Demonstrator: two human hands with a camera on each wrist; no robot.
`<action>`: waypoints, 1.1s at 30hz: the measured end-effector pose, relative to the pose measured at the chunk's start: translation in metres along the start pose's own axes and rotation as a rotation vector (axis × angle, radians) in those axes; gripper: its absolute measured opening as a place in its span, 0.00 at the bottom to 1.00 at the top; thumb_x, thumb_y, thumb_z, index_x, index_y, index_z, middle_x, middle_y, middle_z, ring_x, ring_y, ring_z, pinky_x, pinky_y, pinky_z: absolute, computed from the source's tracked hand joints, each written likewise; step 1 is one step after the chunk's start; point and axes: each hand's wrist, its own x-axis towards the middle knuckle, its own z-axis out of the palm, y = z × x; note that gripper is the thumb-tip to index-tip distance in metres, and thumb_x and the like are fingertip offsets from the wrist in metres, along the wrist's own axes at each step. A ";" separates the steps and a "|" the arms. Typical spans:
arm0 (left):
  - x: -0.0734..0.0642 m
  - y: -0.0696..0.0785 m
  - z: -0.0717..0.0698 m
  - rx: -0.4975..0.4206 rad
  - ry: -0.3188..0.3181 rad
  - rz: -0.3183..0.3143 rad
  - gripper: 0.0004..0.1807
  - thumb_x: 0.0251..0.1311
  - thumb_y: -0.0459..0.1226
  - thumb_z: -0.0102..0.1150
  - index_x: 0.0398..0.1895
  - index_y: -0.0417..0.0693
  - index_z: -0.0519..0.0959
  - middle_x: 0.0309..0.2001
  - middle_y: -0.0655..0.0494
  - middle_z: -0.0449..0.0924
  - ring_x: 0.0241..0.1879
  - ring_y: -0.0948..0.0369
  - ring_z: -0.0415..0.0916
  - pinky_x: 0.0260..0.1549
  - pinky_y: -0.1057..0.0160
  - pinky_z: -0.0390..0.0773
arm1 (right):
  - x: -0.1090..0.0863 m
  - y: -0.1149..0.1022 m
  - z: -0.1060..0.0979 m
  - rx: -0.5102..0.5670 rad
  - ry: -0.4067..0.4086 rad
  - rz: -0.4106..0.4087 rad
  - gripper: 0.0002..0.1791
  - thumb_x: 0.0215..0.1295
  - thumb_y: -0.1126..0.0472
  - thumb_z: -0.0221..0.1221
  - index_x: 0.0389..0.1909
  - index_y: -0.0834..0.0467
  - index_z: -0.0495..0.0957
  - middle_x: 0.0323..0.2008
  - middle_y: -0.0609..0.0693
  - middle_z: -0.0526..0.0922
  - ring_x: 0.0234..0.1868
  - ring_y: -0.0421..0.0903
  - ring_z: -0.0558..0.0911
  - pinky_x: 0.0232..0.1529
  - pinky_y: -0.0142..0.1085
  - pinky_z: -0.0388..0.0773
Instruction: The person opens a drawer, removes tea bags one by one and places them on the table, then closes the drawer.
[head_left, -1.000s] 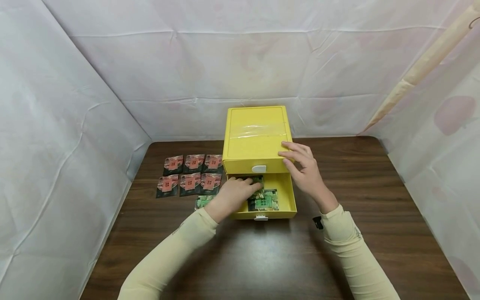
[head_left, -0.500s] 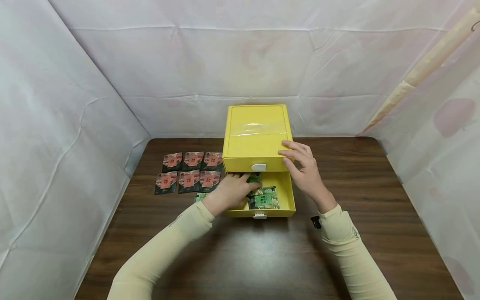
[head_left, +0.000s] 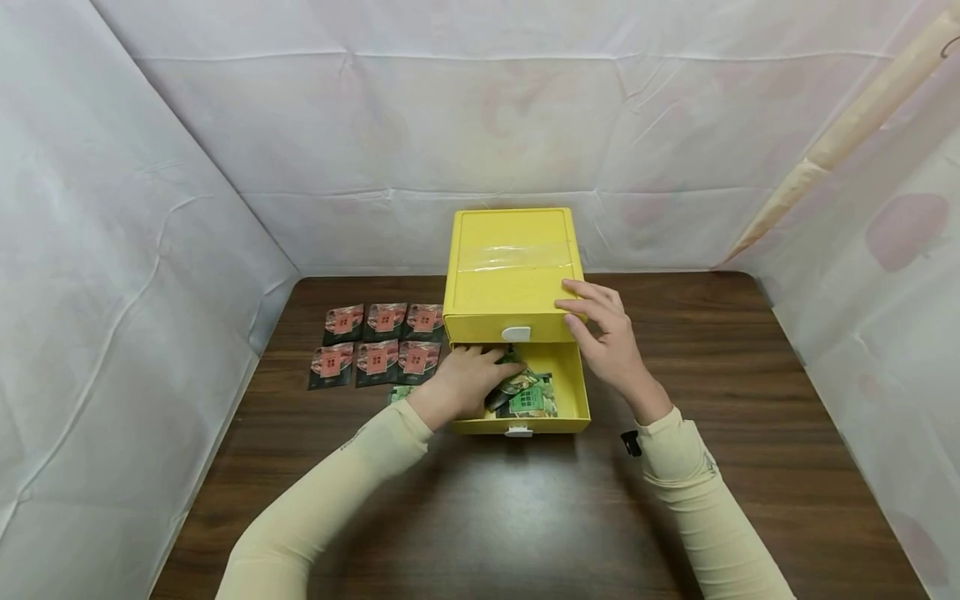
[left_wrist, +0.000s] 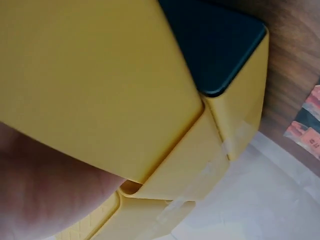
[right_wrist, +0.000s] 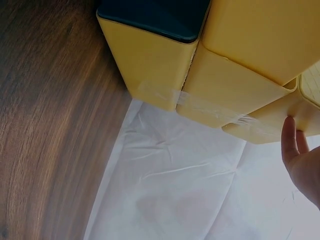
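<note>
In the head view, my left hand (head_left: 467,382) reaches into the pulled-out lower drawer (head_left: 566,426) of a yellow drawer box (head_left: 513,242). It pinches a tilted green sachet (head_left: 517,384); its fingertips are partly hidden under the upper drawer. Another green sachet (head_left: 528,402) lies flat in the drawer, partly under the tilted one. My right hand (head_left: 609,342) rests with spread, relaxed fingers on the right edge of the box top. The right wrist view shows its fingers (right_wrist: 289,140) touching the box's side, while the left wrist view catches only a blurred part of my left hand (left_wrist: 50,195).
Several red-and-black sachets (head_left: 377,360) lie in two rows left of the box. Part of a green sachet (head_left: 399,392) shows on the table beside my left wrist. The upper drawer, with a white handle (head_left: 516,334), is closed. A white cloth (head_left: 480,125) hangs behind the wooden table (head_left: 720,358).
My left hand has moved slightly leftward and deeper into the drawer. The upper green sachet has turned and tilted beside its thumb. My right hand stays on the box.
</note>
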 end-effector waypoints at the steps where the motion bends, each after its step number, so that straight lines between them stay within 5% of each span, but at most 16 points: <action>1: 0.000 0.000 0.001 0.006 0.010 0.000 0.42 0.50 0.49 0.70 0.71 0.67 0.65 0.67 0.54 0.66 0.59 0.49 0.70 0.53 0.50 0.73 | 0.000 0.000 0.001 0.001 0.000 -0.003 0.15 0.54 0.85 0.58 0.42 0.72 0.81 0.54 0.71 0.75 0.57 0.69 0.67 0.58 0.55 0.60; 6: -0.003 0.000 0.005 0.054 0.065 0.004 0.30 0.63 0.48 0.54 0.70 0.65 0.67 0.62 0.56 0.72 0.55 0.53 0.74 0.53 0.51 0.73 | -0.001 -0.001 0.003 0.006 0.003 -0.002 0.15 0.54 0.85 0.58 0.42 0.72 0.81 0.54 0.71 0.75 0.58 0.70 0.67 0.58 0.56 0.59; 12: -0.011 -0.003 0.006 0.120 0.270 0.113 0.15 0.66 0.38 0.53 0.54 0.54 0.79 0.45 0.58 0.81 0.43 0.58 0.80 0.43 0.57 0.78 | -0.003 -0.001 0.004 0.006 0.015 -0.010 0.15 0.54 0.85 0.58 0.42 0.72 0.81 0.55 0.70 0.75 0.58 0.69 0.67 0.59 0.55 0.59; 16: -0.018 -0.007 0.004 0.075 0.379 0.176 0.15 0.66 0.33 0.53 0.55 0.49 0.79 0.49 0.57 0.81 0.47 0.60 0.79 0.46 0.61 0.77 | -0.003 0.001 0.004 0.010 0.027 -0.018 0.14 0.56 0.84 0.58 0.43 0.72 0.81 0.55 0.70 0.75 0.59 0.68 0.67 0.59 0.55 0.59; 23: -0.042 -0.009 -0.002 -0.035 0.559 0.220 0.26 0.62 0.31 0.60 0.64 0.46 0.73 0.54 0.54 0.80 0.49 0.60 0.79 0.38 0.62 0.80 | -0.002 0.000 0.004 0.012 0.040 -0.029 0.15 0.54 0.85 0.57 0.42 0.73 0.81 0.54 0.71 0.75 0.57 0.70 0.68 0.59 0.54 0.59; 28: -0.072 -0.011 -0.010 -0.049 0.810 0.191 0.34 0.50 0.28 0.66 0.65 0.43 0.72 0.55 0.48 0.79 0.51 0.53 0.79 0.41 0.56 0.81 | -0.002 0.002 0.005 0.015 0.042 -0.033 0.15 0.54 0.85 0.57 0.42 0.73 0.81 0.54 0.71 0.75 0.57 0.70 0.68 0.59 0.54 0.59; 33: -0.102 -0.026 -0.009 -0.060 1.052 0.074 0.29 0.48 0.23 0.51 0.59 0.37 0.76 0.53 0.43 0.80 0.51 0.45 0.79 0.45 0.49 0.79 | -0.001 0.002 0.004 0.012 0.053 -0.044 0.15 0.53 0.85 0.57 0.42 0.73 0.81 0.54 0.72 0.75 0.57 0.71 0.67 0.59 0.55 0.59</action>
